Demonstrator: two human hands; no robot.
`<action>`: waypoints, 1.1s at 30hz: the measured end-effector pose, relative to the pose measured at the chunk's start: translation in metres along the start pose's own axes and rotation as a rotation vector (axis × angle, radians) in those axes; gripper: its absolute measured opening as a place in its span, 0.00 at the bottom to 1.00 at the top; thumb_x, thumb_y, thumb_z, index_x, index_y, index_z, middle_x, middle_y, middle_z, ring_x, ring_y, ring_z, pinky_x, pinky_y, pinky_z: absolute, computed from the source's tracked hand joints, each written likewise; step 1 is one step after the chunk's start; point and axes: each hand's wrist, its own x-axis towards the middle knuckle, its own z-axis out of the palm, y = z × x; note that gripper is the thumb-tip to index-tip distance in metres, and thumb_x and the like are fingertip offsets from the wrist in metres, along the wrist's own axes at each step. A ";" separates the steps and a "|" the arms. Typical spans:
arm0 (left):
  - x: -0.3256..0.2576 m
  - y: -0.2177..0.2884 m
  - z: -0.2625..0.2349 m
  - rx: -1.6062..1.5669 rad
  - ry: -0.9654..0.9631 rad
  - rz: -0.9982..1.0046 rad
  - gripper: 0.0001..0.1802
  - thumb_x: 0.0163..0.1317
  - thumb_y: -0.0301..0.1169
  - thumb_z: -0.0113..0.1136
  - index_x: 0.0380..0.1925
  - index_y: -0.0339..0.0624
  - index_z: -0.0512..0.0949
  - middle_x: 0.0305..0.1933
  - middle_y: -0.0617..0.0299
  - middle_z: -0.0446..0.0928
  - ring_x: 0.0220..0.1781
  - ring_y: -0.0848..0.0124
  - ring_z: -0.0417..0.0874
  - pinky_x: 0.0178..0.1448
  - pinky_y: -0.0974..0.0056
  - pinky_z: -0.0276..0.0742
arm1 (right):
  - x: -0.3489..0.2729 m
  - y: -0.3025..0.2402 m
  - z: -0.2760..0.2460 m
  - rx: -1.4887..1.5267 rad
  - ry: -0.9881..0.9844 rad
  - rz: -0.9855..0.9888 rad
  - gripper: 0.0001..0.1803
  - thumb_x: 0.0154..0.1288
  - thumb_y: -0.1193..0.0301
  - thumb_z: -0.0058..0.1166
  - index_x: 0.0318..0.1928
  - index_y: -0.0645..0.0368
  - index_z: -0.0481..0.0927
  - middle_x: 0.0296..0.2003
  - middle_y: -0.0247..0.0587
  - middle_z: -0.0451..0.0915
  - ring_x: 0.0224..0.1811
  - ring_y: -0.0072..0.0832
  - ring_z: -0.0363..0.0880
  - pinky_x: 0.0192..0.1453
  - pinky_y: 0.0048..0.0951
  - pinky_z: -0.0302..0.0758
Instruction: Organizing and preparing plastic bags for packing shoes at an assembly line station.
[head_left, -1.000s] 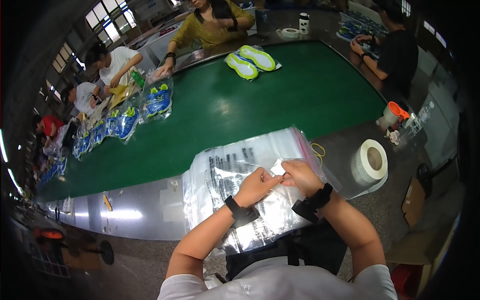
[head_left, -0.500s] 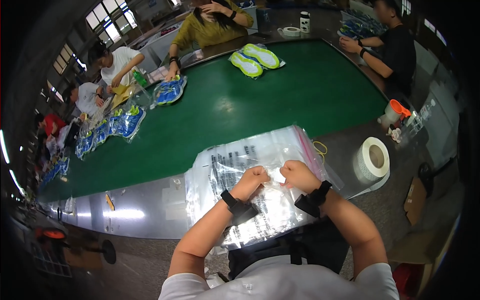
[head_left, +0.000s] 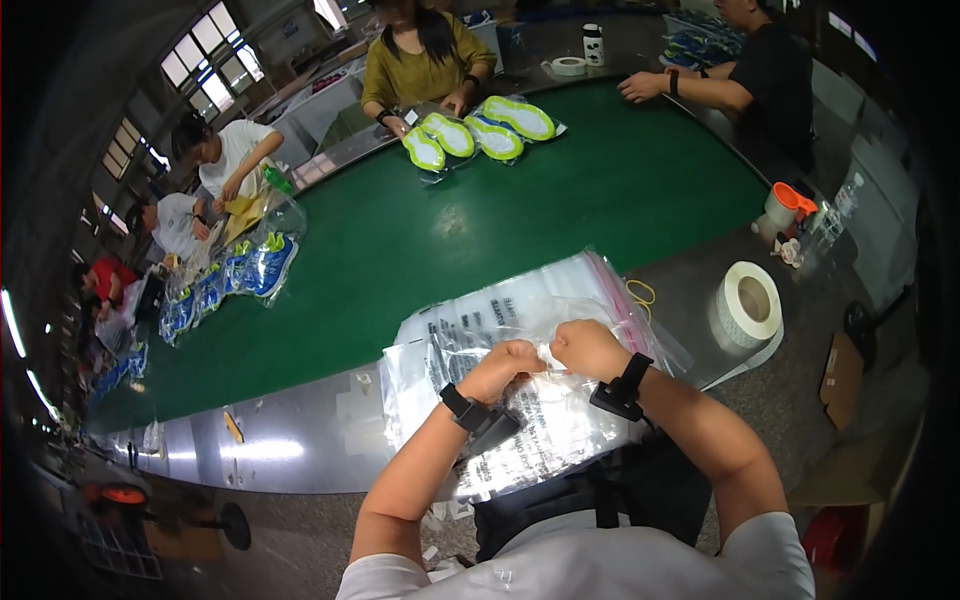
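A stack of clear plastic bags [head_left: 465, 385] with dark print lies on the table edge right in front of me. Over its middle, my left hand [head_left: 505, 368] and my right hand [head_left: 588, 350] are both closed, knuckles up and fingertips almost meeting. Between them shows a small white piece [head_left: 545, 355], which looks like a label, at the fingers of my right hand. Whatever my left fingers pinch is hidden. To the right of the stack stands a large roll of white labels [head_left: 735, 310], and a yellow rubber band [head_left: 641, 296] lies by the bags' pink edge.
Across the green belt [head_left: 360, 240], a person in a mustard top [head_left: 425, 70] handles bagged shoes [head_left: 440, 140], yellow-green soles up. More bagged blue shoes [head_left: 265, 265] sit at the left. An orange tape dispenser [head_left: 790, 200] and plastic bottles [head_left: 848, 195] stand at the right.
My hands have drawn slightly closer together over the bags. Across the belt, the person in mustard has moved a bagged pair from the left to beside the other pair, soles now up.
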 end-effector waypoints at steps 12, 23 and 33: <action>0.001 -0.014 0.005 -0.120 0.073 0.019 0.28 0.66 0.57 0.35 0.45 0.45 0.70 0.49 0.63 0.69 0.51 0.74 0.66 0.54 0.64 0.63 | 0.012 0.023 0.017 0.701 -0.499 0.293 0.29 0.63 0.45 0.43 0.41 0.61 0.79 0.36 0.45 0.79 0.38 0.30 0.78 0.40 0.36 0.75; -0.033 -0.013 0.021 0.498 0.061 0.433 0.38 0.67 0.53 0.37 0.67 0.39 0.48 0.72 0.49 0.44 0.73 0.56 0.44 0.72 0.56 0.44 | -0.033 0.027 -0.017 0.387 -0.153 0.152 0.24 0.56 0.52 0.52 0.31 0.64 0.78 0.35 0.48 0.79 0.34 0.41 0.77 0.38 0.37 0.72; -0.056 -0.012 -0.043 1.444 -0.017 0.378 0.43 0.45 0.42 0.67 0.62 0.47 0.59 0.69 0.51 0.53 0.70 0.50 0.50 0.67 0.43 0.51 | -0.034 -0.056 -0.027 -0.252 0.079 -0.630 0.21 0.43 0.65 0.64 0.39 0.57 0.73 0.43 0.43 0.73 0.52 0.37 0.70 0.50 0.39 0.70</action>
